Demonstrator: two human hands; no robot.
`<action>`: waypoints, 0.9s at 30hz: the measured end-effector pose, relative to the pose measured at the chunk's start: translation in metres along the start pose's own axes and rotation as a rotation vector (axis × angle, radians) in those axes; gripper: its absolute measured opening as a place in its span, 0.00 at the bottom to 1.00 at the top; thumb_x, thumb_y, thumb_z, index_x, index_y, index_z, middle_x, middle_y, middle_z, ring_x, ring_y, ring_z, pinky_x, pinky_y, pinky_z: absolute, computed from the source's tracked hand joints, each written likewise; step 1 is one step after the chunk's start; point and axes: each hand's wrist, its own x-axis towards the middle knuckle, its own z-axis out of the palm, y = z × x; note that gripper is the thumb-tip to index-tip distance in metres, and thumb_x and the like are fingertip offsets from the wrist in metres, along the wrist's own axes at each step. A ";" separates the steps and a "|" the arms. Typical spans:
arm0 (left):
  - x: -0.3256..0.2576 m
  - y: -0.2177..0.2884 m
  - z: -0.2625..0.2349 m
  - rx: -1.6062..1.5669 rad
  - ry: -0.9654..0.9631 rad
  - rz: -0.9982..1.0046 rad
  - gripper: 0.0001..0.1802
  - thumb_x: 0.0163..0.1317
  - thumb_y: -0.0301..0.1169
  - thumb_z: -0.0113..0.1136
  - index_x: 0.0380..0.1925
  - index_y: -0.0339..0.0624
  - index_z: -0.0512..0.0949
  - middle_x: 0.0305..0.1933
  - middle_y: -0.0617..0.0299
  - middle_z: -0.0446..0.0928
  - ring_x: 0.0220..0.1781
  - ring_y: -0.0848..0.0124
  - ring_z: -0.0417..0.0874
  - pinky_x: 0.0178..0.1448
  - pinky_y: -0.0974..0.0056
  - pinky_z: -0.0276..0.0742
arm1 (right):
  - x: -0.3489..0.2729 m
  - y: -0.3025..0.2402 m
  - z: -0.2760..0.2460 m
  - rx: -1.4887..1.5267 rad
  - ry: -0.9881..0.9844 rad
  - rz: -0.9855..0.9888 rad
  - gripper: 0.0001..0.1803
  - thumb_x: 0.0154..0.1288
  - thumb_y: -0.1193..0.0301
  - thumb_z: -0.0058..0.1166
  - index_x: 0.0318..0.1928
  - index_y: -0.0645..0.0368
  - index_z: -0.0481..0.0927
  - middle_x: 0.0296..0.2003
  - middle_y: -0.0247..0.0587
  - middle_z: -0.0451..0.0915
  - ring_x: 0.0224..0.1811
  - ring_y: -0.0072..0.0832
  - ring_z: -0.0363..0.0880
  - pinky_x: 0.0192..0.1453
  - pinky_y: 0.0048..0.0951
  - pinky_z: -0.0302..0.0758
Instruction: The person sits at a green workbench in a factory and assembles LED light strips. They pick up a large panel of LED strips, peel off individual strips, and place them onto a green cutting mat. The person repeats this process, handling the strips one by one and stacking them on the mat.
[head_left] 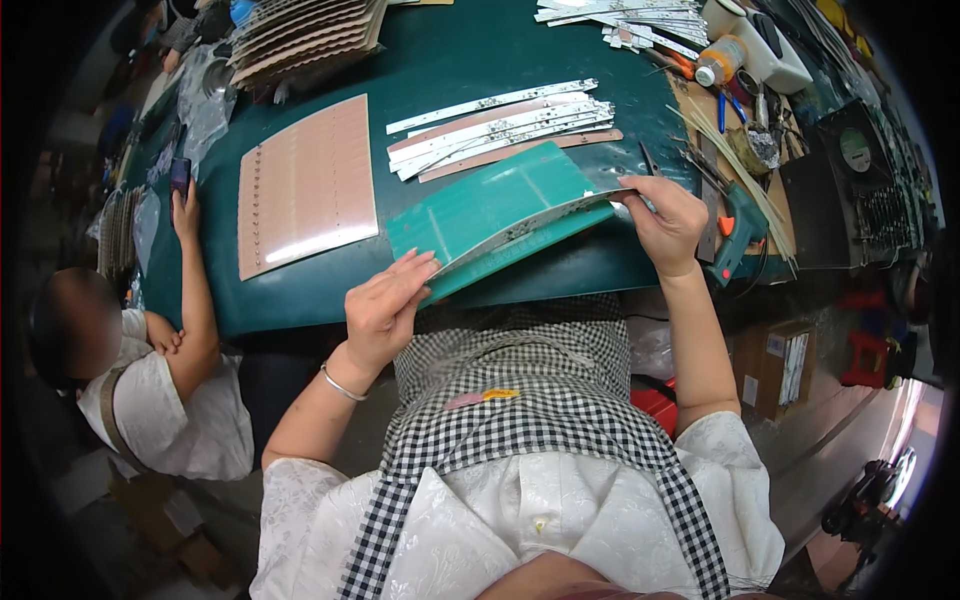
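Whitish, dark-speckled, gently bowed strip (518,232)

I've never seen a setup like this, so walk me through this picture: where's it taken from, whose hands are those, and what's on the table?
There is no machine here, just a person in a checked apron working bare-handed. The camera sits on that person's head, looking down; its wide fisheye lens bends straight edges.

The right hand pinches one end of a thin strip. The left hand is at the other end, its exact grip partly hidden. A bright green board lies beneath.

On the dark green table are a ribbed tan panel, white patterned strips and, to the right, a teal glue gun. At far left, a co-worker's hand holds a phone.
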 end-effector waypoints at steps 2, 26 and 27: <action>-0.001 0.000 0.001 0.018 0.014 0.009 0.16 0.50 0.13 0.60 0.40 0.34 0.81 0.39 0.53 0.84 0.47 0.56 0.85 0.57 0.53 0.80 | 0.000 0.000 0.001 -0.008 0.004 0.022 0.10 0.43 0.82 0.66 0.30 0.61 0.83 0.25 0.41 0.83 0.26 0.33 0.83 0.31 0.27 0.77; 0.049 0.038 0.026 0.422 -0.147 -0.072 0.14 0.47 0.22 0.65 0.38 0.40 0.80 0.29 0.56 0.81 0.28 0.62 0.81 0.28 0.62 0.74 | 0.046 -0.050 0.033 0.068 -0.497 -0.375 0.07 0.41 0.76 0.58 0.27 0.59 0.78 0.23 0.38 0.71 0.28 0.36 0.74 0.32 0.34 0.73; 0.046 0.034 0.032 0.425 -0.066 -0.010 0.14 0.47 0.21 0.65 0.36 0.40 0.80 0.29 0.56 0.81 0.27 0.62 0.81 0.28 0.62 0.75 | 0.043 -0.050 0.033 0.039 -0.484 -0.394 0.06 0.42 0.76 0.55 0.26 0.59 0.77 0.23 0.37 0.71 0.29 0.35 0.75 0.32 0.34 0.73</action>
